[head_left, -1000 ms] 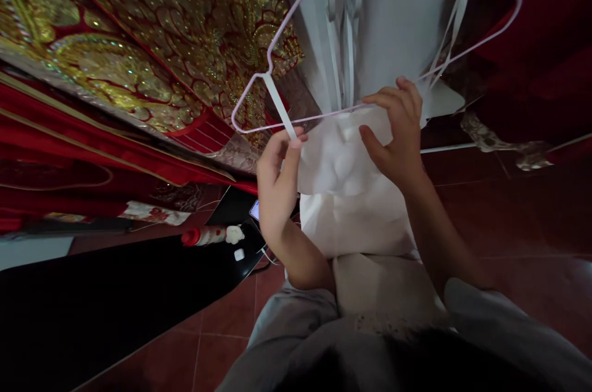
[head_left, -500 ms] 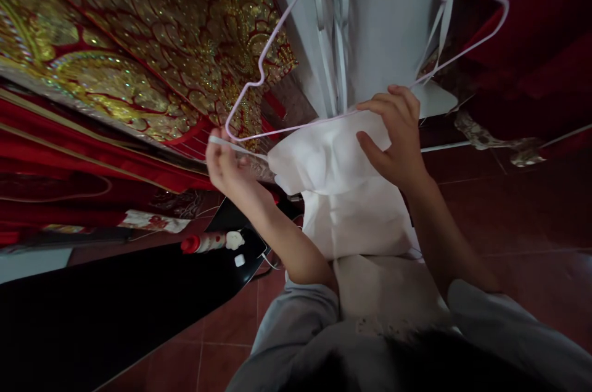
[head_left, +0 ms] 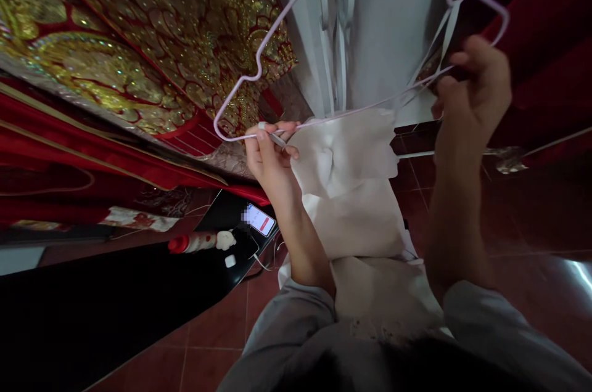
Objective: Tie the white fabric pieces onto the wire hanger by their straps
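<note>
A pale pink wire hanger hangs in front of me, with a white garment below its lower bar. My left hand pinches a thin white strap of this garment at the bar's left part, thumb and fingers closed. Another white strap is looped over the hanger's right side and runs down toward the garment. My right hand, blurred, is at the right end of the bar beside that strap. Its thumb and forefinger are apart and half curled; no held thing shows between them.
Sequined gold and red clothing hangs close on the left, dark red fabric on the right. A black tabletop at lower left bears a red-capped bottle, a lit phone and a small white case. The floor is red tile.
My left hand has moved right along the hanger's lower bar with the strap. My right hand has gone up and right from mid-bar to the hanger's right end. The phone has come into sight.
</note>
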Motion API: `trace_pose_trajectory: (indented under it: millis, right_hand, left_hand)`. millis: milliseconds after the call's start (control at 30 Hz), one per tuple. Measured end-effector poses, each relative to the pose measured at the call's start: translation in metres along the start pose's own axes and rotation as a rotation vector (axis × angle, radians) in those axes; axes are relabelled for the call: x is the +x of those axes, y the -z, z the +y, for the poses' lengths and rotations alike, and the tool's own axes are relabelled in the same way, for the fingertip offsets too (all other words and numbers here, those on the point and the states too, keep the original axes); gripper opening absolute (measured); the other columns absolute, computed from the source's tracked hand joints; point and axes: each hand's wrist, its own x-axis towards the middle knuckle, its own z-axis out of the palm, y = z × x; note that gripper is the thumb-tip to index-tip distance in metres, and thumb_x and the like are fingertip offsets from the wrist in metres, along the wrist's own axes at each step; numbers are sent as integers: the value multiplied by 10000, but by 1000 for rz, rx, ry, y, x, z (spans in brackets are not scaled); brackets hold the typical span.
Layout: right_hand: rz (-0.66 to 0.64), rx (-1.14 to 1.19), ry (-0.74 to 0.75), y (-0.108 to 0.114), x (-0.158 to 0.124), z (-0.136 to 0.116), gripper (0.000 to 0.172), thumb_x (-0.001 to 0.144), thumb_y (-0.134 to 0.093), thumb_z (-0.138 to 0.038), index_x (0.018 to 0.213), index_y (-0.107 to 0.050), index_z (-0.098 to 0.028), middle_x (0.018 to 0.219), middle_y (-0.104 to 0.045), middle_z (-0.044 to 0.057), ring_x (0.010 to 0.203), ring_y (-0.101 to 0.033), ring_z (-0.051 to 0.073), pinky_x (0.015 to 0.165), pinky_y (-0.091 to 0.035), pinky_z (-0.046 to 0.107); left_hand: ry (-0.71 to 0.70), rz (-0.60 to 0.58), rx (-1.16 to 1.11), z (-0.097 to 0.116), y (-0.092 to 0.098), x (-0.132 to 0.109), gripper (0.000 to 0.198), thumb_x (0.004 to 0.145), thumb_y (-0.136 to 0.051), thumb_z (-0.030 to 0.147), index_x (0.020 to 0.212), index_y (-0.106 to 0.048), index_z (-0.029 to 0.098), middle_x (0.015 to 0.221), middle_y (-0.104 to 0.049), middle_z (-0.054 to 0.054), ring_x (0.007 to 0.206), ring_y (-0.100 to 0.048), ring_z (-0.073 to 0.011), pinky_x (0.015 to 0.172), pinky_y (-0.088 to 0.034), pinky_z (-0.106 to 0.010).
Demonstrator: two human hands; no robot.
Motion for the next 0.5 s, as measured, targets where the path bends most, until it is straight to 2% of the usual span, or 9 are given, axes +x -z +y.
trace_pose_trajectory:
  millis: [100,200,300,367,433,500]
  right_hand:
    - [10,13,-35,9,6,-3,409,948,-636,-477,1311,-632,-289,1195,-664,82,1159,-632,276,957,-571,485]
    - [-8,26,-97,18,7,-6,327,939,-668,-409,1226,-695,-255,1002,-679,55,942,-643,204,861,-567,407]
    - [-11,18,-241,21,9,-9,206,887,-701,-229,1081,-769,-225,800,-628,9,671,-525,113,733,-508,335]
    - [25,24,-295,20,11,-12,197,842,-682,-120,979,-794,-207,735,-610,-4,560,-419,72,628,-430,298]
    - [71,84,-244,18,11,-17,229,803,-651,-62,899,-806,-200,721,-644,7,525,-393,65,551,-353,274]
    - [173,188,-118,16,12,-21,318,792,-592,-35,901,-828,-219,728,-700,12,483,-376,62,482,-291,259]
  left_hand:
    - [-1,1,-5,-3,0,1,271,996,-598,504,945,-529,247,895,-719,-59,910,-748,-210,517,-420,-244]
    - [-10,-14,-10,-5,1,1,288,988,-615,525,963,-535,249,915,-719,-57,927,-747,-210,541,-429,-245]
    - [-13,-28,-9,-5,2,1,313,981,-632,548,958,-537,251,916,-723,-56,931,-747,-215,542,-430,-247]
    - [-11,-29,-19,-5,3,1,318,981,-642,548,943,-536,250,900,-726,-53,912,-749,-212,528,-427,-244]
    - [-16,-21,-38,-4,3,2,301,991,-641,526,934,-540,248,884,-728,-48,893,-751,-203,522,-432,-240]
    - [-20,0,-39,-5,2,3,265,1019,-612,489,933,-547,248,881,-731,-43,881,-753,-192,525,-444,-237]
